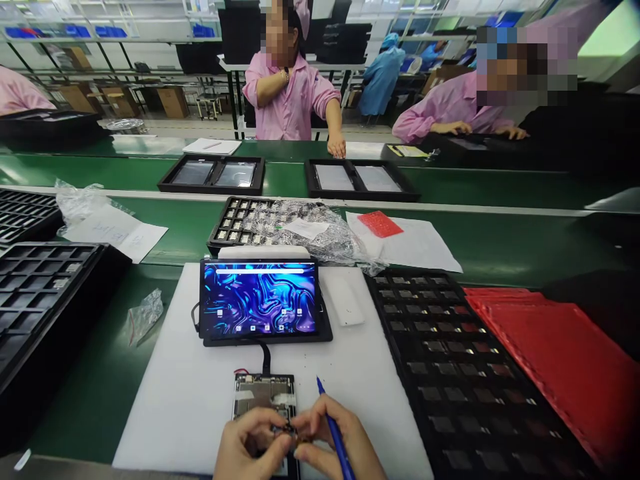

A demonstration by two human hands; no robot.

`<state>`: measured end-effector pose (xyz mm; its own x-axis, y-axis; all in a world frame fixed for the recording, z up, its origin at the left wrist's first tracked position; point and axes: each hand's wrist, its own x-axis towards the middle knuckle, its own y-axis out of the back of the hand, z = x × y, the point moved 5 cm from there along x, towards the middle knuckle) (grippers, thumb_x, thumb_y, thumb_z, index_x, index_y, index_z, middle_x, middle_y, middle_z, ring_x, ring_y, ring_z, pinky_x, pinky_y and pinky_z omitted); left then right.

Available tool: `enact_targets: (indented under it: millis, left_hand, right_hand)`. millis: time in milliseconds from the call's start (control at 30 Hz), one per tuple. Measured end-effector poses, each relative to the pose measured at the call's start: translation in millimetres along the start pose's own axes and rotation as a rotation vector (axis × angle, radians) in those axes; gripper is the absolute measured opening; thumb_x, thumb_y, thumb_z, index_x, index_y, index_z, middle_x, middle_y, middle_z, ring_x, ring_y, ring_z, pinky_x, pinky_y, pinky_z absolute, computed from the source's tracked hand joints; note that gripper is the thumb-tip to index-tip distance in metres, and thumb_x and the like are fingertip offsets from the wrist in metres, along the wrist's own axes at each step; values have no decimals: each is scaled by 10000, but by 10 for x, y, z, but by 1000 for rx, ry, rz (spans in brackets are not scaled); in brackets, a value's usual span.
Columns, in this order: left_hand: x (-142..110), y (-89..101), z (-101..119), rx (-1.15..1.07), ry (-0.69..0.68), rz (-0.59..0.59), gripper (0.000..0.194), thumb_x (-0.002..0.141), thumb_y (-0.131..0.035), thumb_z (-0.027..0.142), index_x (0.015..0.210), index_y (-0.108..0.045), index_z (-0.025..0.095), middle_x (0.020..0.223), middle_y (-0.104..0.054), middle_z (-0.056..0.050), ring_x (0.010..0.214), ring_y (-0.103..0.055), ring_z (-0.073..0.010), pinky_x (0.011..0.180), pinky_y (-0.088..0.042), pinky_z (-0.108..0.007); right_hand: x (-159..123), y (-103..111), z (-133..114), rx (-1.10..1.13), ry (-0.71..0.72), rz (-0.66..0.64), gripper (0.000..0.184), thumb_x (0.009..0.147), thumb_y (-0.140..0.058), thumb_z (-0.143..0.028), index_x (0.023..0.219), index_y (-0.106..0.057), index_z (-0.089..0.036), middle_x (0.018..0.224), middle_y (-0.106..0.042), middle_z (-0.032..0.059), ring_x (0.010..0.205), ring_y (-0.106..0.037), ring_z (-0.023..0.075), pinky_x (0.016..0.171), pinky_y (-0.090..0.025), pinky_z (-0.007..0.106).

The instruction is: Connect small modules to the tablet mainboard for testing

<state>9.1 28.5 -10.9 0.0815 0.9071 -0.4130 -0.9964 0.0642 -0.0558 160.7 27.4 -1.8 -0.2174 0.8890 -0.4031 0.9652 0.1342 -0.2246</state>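
My left hand (253, 443) and my right hand (345, 440) meet fingertip to fingertip at the bottom middle. Pinched between them is a small electronic part (291, 430), too small to make out fully. A blue pen-like tool (336, 437) is also tucked in my right hand, its pointed tip upward. Under the hands lies an opened device (263, 392) with bare circuitry, its lower part partly hidden. A black ribbon cable (266, 357) runs from it to a tablet (257, 300) standing tilted, its screen lit with a blue and purple wallpaper.
A white foam mat (165, 393) lies under the work. Black compartment trays (435, 347) hold flat parts on the right, beside red bags (565, 347). Another black tray stack (50, 313) stands left. Behind the tablet lies bubble wrap (320, 233). Co-workers in pink sit across the green bench.
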Motion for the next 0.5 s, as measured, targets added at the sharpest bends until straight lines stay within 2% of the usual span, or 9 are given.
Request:
enact_targets:
  millis: [100,233,367,500]
  left_hand:
    - [19,34,10,-63,-4,74,475,564,-778,601,698,-693,154,447,-558,22,413,-395,-57,444,-312,-166]
    - [28,41,35,-86,-29,126,462,545,-797,588,681,-689,160,440,-557,26,416,-402,-51,449,-303,-155]
    - [10,4,42,-103,-14,144,480,517,-806,592,669,-688,153,441,-550,26,413,-383,-55,441,-294,-168]
    - [-5,-49,-69,-133,0,116,503,510,-804,601,680,-685,143,421,-530,33,386,-333,-48,424,-253,-176]
  right_hand:
    - [-26,38,9,90,3,49,470,575,-845,-383,698,-423,-214,942,-707,79,699,-687,183,697,-507,316]
    - [-52,116,37,84,36,183,510,605,-816,-479,640,-376,-224,722,-705,33,642,-668,166,633,-480,274]
    - [-54,124,64,100,27,182,517,595,-810,-515,623,-384,-223,625,-691,23,584,-642,157,597,-467,259]
    - [-44,143,53,55,20,159,535,568,-824,-506,585,-368,-226,599,-694,32,564,-656,178,580,-478,270]
